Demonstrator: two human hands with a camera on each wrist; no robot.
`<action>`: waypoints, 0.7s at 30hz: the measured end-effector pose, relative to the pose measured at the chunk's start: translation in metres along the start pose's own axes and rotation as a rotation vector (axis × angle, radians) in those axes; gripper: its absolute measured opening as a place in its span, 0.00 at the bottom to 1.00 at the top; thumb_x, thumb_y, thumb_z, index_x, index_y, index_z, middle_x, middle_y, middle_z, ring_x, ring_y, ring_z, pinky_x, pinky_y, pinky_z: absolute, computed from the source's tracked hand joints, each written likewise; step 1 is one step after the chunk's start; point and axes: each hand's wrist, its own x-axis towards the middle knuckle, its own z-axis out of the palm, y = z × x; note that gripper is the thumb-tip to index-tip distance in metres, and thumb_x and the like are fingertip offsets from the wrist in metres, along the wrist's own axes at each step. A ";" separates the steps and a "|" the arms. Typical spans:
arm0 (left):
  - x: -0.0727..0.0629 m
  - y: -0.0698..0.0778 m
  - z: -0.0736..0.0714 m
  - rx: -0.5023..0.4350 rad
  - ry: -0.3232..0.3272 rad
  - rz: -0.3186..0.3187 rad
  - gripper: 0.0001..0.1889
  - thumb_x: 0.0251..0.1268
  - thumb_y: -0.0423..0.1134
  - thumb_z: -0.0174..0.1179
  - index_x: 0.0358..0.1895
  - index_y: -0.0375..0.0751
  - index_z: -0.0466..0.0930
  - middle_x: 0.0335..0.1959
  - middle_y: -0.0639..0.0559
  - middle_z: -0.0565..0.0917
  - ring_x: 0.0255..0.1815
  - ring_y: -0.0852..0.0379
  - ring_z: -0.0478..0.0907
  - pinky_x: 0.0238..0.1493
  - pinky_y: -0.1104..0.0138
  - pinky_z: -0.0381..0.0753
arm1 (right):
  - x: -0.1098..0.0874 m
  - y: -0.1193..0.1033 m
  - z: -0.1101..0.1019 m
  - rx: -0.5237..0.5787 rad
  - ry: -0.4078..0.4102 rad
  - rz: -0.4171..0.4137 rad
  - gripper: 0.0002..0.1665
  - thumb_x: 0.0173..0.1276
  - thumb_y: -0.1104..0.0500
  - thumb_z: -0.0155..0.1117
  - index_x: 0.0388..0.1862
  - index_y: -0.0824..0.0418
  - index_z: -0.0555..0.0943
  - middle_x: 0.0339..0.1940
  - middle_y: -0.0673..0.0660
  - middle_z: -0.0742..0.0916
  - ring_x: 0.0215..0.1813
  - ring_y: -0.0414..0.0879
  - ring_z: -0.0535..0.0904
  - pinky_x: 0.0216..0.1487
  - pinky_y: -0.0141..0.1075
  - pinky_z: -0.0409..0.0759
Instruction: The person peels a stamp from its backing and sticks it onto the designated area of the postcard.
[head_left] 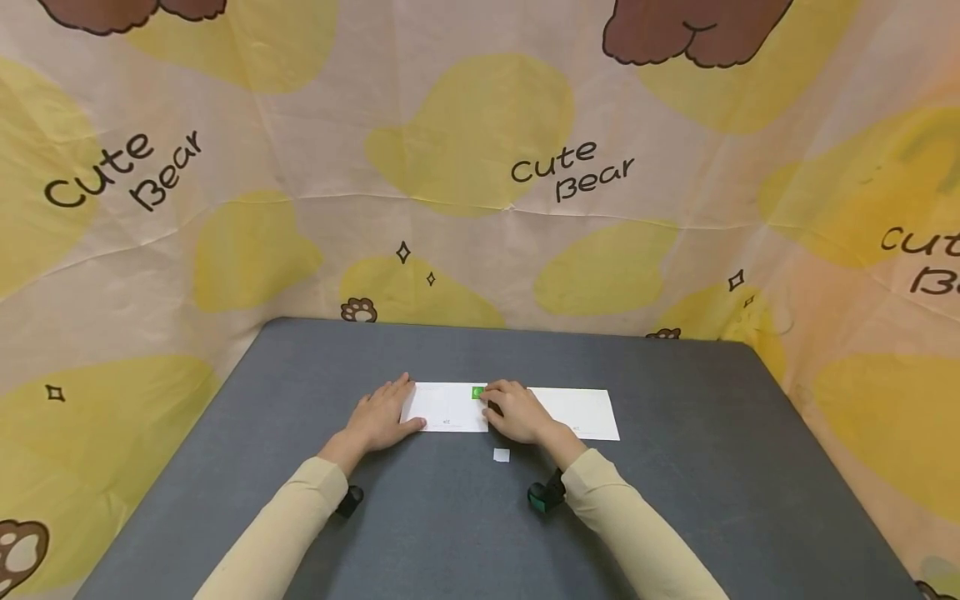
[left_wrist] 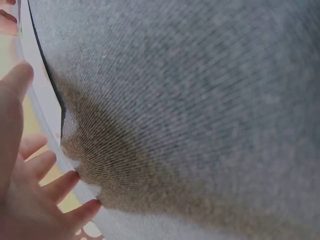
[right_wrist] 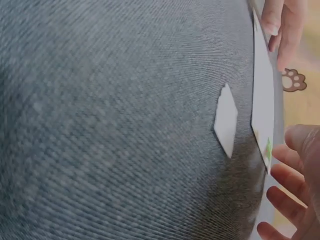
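Observation:
A white envelope-like paper [head_left: 442, 408] lies flat on the grey table, with a green stamp-like sticker [head_left: 477, 392] at its upper right corner. My left hand [head_left: 381, 415] rests at its left edge, fingers extended and thumb apart. At the other end, the fingertips of my right hand [head_left: 517, 412] touch the paper by the green sticker and partly cover that corner. A second white paper [head_left: 577, 412] extends to the right from behind the right hand. Nearer to me lies a small white square of paper [head_left: 502, 455], apart from both.
The grey table [head_left: 435, 533] reaches back to a curtain [head_left: 465, 167] printed with yellow patches and bear lettering. Dark bands with small devices circle both wrists, such as the right wrist band [head_left: 546, 492].

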 end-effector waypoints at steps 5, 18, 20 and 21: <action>0.001 0.001 0.001 -0.010 0.117 0.033 0.33 0.60 0.53 0.57 0.64 0.37 0.65 0.68 0.41 0.63 0.66 0.40 0.62 0.59 0.43 0.62 | -0.003 -0.001 -0.007 0.023 0.022 -0.027 0.18 0.67 0.54 0.56 0.53 0.59 0.78 0.54 0.58 0.79 0.57 0.57 0.73 0.54 0.53 0.70; 0.005 0.018 0.003 -0.005 0.252 0.109 0.29 0.56 0.51 0.61 0.60 0.41 0.72 0.62 0.46 0.71 0.61 0.44 0.68 0.57 0.48 0.67 | -0.021 0.000 -0.037 0.054 0.124 -0.119 0.18 0.66 0.57 0.58 0.54 0.58 0.77 0.49 0.52 0.82 0.54 0.49 0.76 0.53 0.47 0.73; 0.004 0.021 0.002 -0.006 0.258 0.125 0.29 0.56 0.51 0.61 0.60 0.41 0.72 0.62 0.46 0.72 0.61 0.45 0.68 0.57 0.48 0.67 | -0.025 0.001 -0.041 0.048 0.145 -0.135 0.18 0.65 0.57 0.59 0.54 0.57 0.77 0.48 0.51 0.83 0.53 0.48 0.76 0.53 0.46 0.73; 0.004 0.023 0.001 -0.011 0.260 0.132 0.29 0.56 0.52 0.61 0.60 0.41 0.72 0.62 0.47 0.72 0.61 0.45 0.68 0.57 0.48 0.67 | -0.027 0.002 -0.043 0.049 0.153 -0.144 0.18 0.65 0.57 0.59 0.54 0.56 0.77 0.48 0.51 0.83 0.53 0.48 0.76 0.53 0.46 0.73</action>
